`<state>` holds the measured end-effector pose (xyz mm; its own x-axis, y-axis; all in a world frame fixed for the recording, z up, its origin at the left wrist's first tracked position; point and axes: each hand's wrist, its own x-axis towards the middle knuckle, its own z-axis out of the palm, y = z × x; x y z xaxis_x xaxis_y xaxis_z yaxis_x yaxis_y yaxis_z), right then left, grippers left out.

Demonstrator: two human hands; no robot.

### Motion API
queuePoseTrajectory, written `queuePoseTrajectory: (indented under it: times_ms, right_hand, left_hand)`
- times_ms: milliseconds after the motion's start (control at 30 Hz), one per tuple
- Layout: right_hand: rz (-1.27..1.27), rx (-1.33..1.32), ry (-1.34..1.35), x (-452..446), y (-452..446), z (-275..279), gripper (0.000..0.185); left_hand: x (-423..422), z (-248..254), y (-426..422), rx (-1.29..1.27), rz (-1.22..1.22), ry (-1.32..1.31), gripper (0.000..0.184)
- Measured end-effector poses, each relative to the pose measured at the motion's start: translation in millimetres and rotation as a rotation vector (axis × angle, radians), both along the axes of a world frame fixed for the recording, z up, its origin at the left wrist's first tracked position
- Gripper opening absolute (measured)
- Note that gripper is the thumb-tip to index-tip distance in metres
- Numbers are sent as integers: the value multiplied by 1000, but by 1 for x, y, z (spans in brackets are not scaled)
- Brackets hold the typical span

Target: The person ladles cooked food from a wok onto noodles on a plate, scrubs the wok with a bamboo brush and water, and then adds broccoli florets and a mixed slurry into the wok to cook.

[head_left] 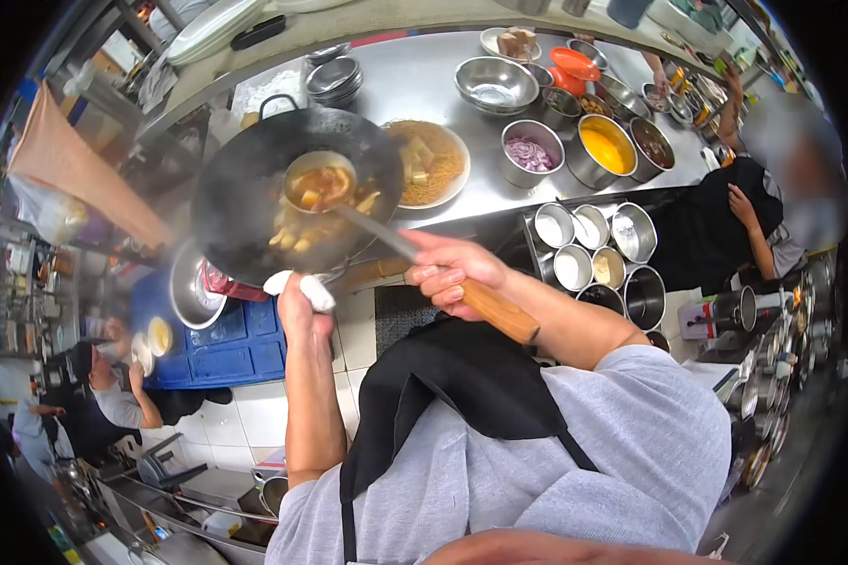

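Observation:
A large dark wok (245,179) is held tilted over the counter, steam around it and pieces of food (301,231) inside. My left hand (303,311) is closed around a folded white cloth (313,294) at the wok's near rim; the grip under the cloth is hidden. My right hand (452,268) grips the wooden handle of a ladle (386,234). The ladle's bowl is above the wok and holds brown sauce with chunks (322,186). Just right of the wok, partly behind it, a white plate (462,169) bears thin noodles topped with pale pieces (426,155).
Steel bowls (334,80) are stacked behind the wok. On the right stand containers of sliced red onion (530,153) and yellow liquid (605,146), with several steel pots (633,233) below. A metal bowl (190,292) sits on a blue surface (245,348). Co-workers stand left and right.

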<state>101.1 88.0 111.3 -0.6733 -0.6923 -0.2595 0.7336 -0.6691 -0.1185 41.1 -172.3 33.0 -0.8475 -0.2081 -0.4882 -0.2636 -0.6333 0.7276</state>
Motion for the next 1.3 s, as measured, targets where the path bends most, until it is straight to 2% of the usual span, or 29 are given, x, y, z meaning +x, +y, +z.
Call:
queuePoseTrajectory:
  times_ms: [67,267,433,500,567,633,700,767,800,867,900,967,1100,1167,1200,1267,1300]
  right_hand:
    - [-39,213,103,7,21,9,64]
    - [-101,793,306,19,76,17,73]
    - [-80,1000,330,12,110,-13,74]
    - [-58,1157,351,6,121,-30,74]
    - [-72,1191,375,-5,132,-48,73]
    - [-79,1347,439,-16,136,-53,73]
    - [-51,1395,470,-27,139,-52,75]
    - [103,1649,595,-35,140,-52,77]
    - [99,1645,591,-39,147,-69,77]
    - [-139,2090,1226,-46,161,-116,78]
    - [-146,2087,1225,-43,158,-103,78]
    - [310,2226,808,-35,143,-54,77]
    - [97,2029,860,-29,146,-51,77]
    - [-261,1855,1276,-39,145,-57,78]
    - [-297,1830,1305,-53,141,-65,77]
    - [53,1969,1058,-80,114,-63,77]
    - [107,2042,1066,-91,96,-67,82]
  left_hand:
    - [-1,-12,-11,-25,-8,-20,4]
    - [-5,-13,-17,-19,55,18,6]
    - [-4,-6,-16,-61,61,27,6]
    - [-3,-5,-17,-63,99,9,6]
    - [-2,-5,-20,-63,86,7,6]
    - [-1,-4,-21,-67,70,1,6]
    - [-1,0,-20,-64,49,-5,5]
    - [-2,3,-14,-99,60,4,6]
    - [-2,5,-12,-131,67,14,6]
    - [-3,9,-8,-142,58,25,7]
    - [-4,11,-6,-148,57,35,7]
    - [-8,11,-5,-185,67,38,8]
    - [-19,14,0,-289,15,85,13]
    - [-23,17,8,-301,46,101,15]
    - [-24,19,11,-303,24,139,15]
    - [-28,21,23,-311,42,184,16]
    - [-32,21,27,-313,41,186,16]
